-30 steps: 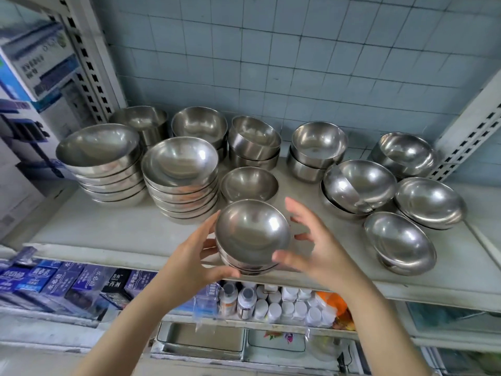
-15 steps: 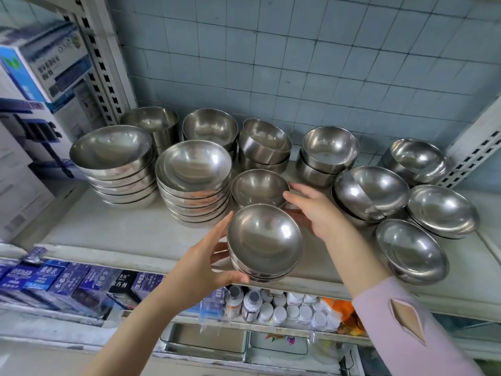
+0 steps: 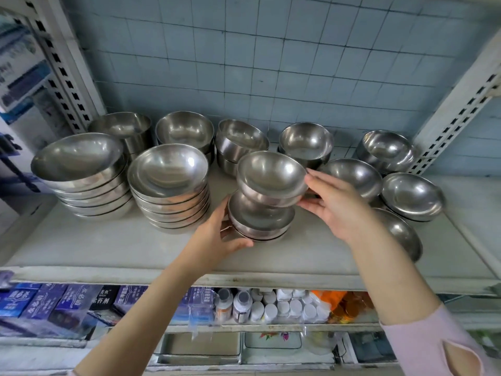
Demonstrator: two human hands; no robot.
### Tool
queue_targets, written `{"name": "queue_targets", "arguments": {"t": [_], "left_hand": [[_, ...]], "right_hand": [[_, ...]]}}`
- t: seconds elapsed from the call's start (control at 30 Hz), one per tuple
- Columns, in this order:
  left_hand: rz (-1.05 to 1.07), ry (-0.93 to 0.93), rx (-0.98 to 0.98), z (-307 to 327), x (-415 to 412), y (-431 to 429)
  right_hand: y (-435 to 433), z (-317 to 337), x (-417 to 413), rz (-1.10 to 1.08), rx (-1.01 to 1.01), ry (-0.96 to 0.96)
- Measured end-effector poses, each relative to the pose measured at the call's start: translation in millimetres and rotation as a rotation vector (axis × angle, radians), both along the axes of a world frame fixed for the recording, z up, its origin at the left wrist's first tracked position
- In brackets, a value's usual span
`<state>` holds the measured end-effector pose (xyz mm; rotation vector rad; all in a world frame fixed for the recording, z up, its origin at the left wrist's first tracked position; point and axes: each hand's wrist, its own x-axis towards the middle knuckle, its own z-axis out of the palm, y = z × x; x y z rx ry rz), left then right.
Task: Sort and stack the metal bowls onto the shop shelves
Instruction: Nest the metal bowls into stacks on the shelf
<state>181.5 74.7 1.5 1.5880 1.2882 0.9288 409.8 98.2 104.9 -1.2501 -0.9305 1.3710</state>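
Note:
On the white shelf (image 3: 81,248) my left hand (image 3: 217,237) grips a short stack of small metal bowls (image 3: 260,222) from its left side, low over the shelf's front middle. My right hand (image 3: 334,206) holds another small metal bowl (image 3: 271,173) by its right rim, directly above that stack and close to it or touching it. I cannot tell whether the lower stack rests on the shelf. Two tall stacks of wide bowls (image 3: 168,185) (image 3: 78,169) stand just to the left.
Deeper bowls (image 3: 306,142) line the back by the tiled wall, and loose wide bowls (image 3: 412,195) lie at the right, one (image 3: 401,234) behind my right wrist. Perforated shelf uprights (image 3: 455,118) flank the shelf. Below are blue boxes (image 3: 54,299) and white-capped bottles (image 3: 271,308).
My right hand reached back, took the small bowl that stood behind, and brought it over the stack. My left hand moved the stack further in over the shelf.

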Motion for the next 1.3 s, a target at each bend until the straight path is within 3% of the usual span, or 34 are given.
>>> {"name": "queue_targets", "arguments": {"t": [0.23,0.77,0.87,1.0,1.13,1.3], "left_hand": [[-0.015,-0.018,0.074,1,3,-3],[-0.006,-0.074,0.045,2,3,0],[0.007,-0.056,0.040,1,2,-1],[0.017,-0.041,0.029,-1,1,0],[0.032,-0.021,0.018,-2,0,1],[0.032,-0.020,0.028,-2,0,2]], "right_hand": [[-12,-28,-8,-0.044,-0.022,-0.151],[-13,-50,-10,0.007,0.013,-0.204],[-16,-41,-4,-0.056,0.086,-0.437],[-14,-15,36,-0.380,0.380,-0.800],[-6,-18,71,-0.219,0.322,-1.081],[-4,-29,75,-0.096,0.295,-1.019]]}}
